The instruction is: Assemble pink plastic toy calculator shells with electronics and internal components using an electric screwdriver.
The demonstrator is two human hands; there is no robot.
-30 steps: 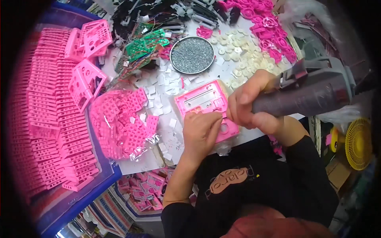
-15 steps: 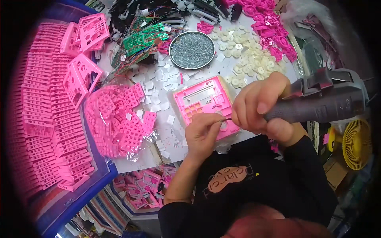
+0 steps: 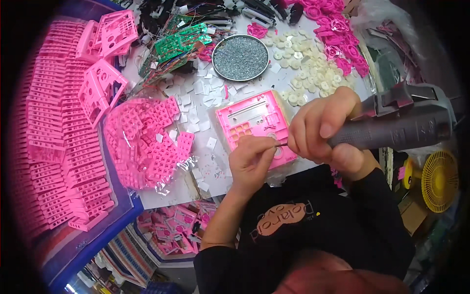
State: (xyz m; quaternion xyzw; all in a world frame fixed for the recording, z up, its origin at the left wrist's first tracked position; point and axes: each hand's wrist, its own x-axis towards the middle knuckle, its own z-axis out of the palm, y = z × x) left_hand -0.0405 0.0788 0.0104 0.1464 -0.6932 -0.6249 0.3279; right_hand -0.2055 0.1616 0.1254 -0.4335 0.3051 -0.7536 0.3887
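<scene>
My right hand (image 3: pixel 325 130) is wrapped round a grey electric screwdriver (image 3: pixel 391 128), held sideways with its thin bit (image 3: pixel 281 145) pointing left. At the tip of the bit, my left hand (image 3: pixel 250 159) is closed in a pinch; whatever lies between thumb and forefinger is too small to make out. Both hands are above a pink plastic housing (image 3: pixel 279 122), which lies open side up on a pale padded block. Its inside shows small square compartments and a long slot, and my left fingers hide part of its near edge.
Beyond the housing stands a round dish of small screws (image 3: pixel 240 58). White discs (image 3: pixel 313 73), magenta rings (image 3: pixel 338 39), green circuit boards (image 3: pixel 181 41) and white paper squares (image 3: pixel 193 117) lie around. A bag of pink keypads (image 3: pixel 147 147) and a blue crate of pink panels (image 3: pixel 49 122) are left.
The whole view has shifted slightly. Both hands keep their hold, with the bit still meeting the left fingertips over the housing.
</scene>
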